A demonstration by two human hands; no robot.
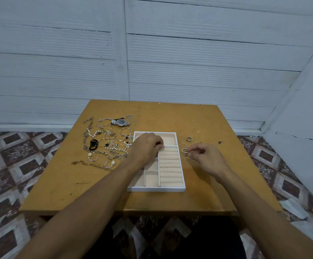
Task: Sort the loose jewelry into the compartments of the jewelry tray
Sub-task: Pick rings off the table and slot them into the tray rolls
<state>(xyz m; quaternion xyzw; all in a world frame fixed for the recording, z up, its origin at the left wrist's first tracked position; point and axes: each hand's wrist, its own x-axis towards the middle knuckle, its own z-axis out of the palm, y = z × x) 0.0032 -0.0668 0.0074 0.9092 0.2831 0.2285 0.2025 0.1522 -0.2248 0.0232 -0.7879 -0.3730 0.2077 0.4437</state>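
Observation:
A white jewelry tray (156,189) with peach lining sits mid-table; ring rolls fill its right column. My left hand (146,146) hovers over the tray and pinches a small ring (162,148) at the top of the ring rolls. My right hand (207,158) is just right of the tray, its fingertips pinching a ring from a cluster of thin rings (185,146) on the table. A wider ring (189,138) lies behind that cluster. Left of the tray lies a heap of chains, bangles and pearl pieces (105,144), with a wristwatch (120,122) behind it.
The wooden table (198,184) stands against a white panelled wall. The table's near edge is close to my body. Patterned floor tiles show on both sides.

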